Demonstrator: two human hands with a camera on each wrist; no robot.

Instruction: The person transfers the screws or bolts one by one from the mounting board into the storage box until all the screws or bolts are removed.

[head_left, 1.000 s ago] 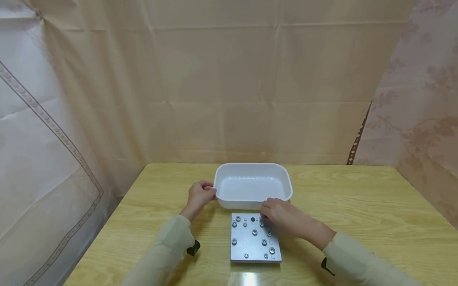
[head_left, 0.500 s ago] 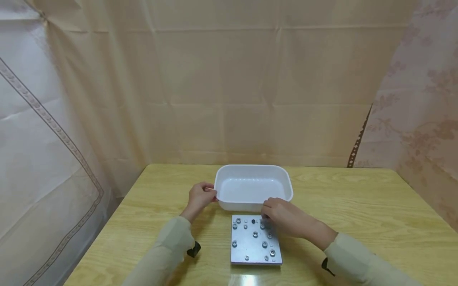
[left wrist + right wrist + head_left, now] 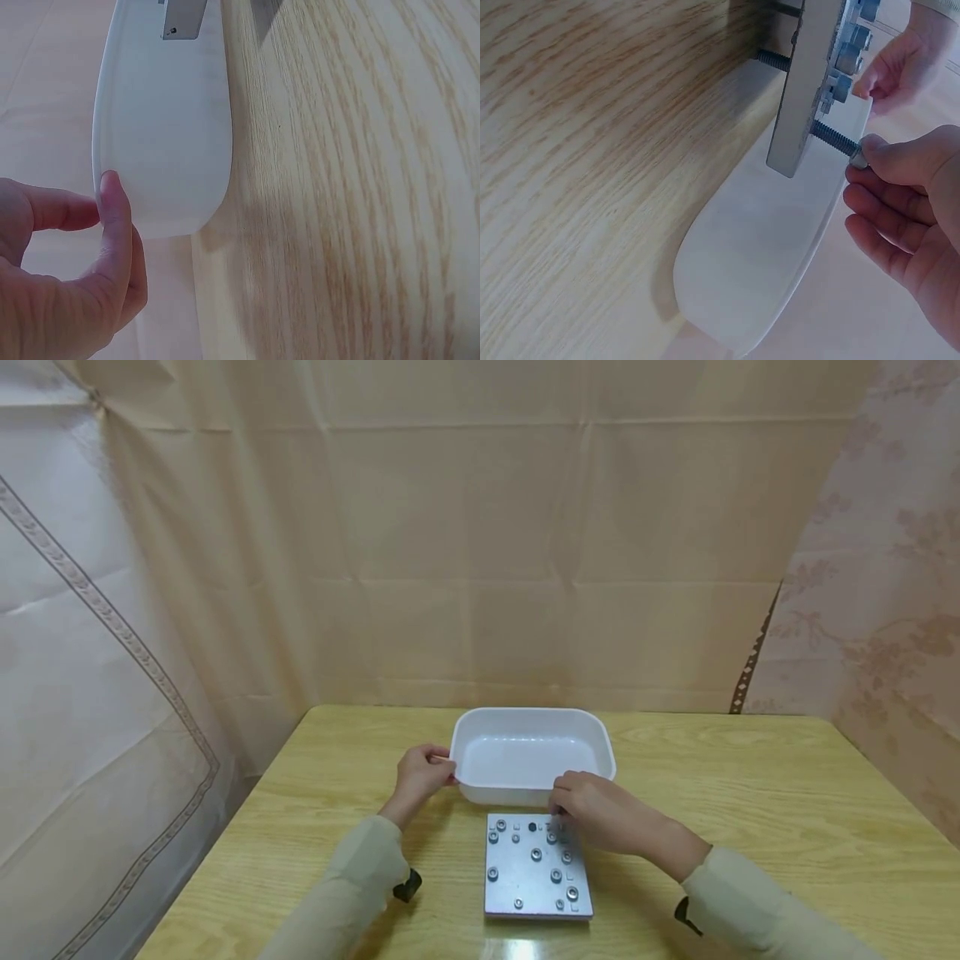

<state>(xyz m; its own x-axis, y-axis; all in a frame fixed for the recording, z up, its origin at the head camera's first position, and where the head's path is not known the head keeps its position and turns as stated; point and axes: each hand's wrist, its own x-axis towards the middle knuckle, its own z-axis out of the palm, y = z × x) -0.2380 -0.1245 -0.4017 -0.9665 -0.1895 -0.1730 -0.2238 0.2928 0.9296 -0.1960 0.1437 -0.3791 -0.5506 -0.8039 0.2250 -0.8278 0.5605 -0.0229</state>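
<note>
My left hand (image 3: 418, 777) pinches the left rim of a white plastic basin (image 3: 501, 797) between thumb and fingers, as the left wrist view also shows. My right hand (image 3: 609, 814) is over the far right corner of a silver metal plate (image 3: 517, 885). In the right wrist view, its thumb and index finger pinch the head of a bolt (image 3: 835, 140). Much of that bolt's threaded shank stands out from the plate's upper face, with its lower end at the plate. Other socket-head bolts (image 3: 847, 60) sit in the plate, and one threaded end (image 3: 772, 60) sticks out underneath.
A wood-grain table (image 3: 720, 793) carries the basin behind the plate. Beige cloth (image 3: 465, 527) hangs beyond the far edge, with patterned cloths on both sides. One dark hole (image 3: 532, 827) and several small pale squares mark the plate.
My right hand has risen slightly relative to the plate, still at the same corner. The left hand keeps its grip on the basin rim. The whole view has shifted slightly.
</note>
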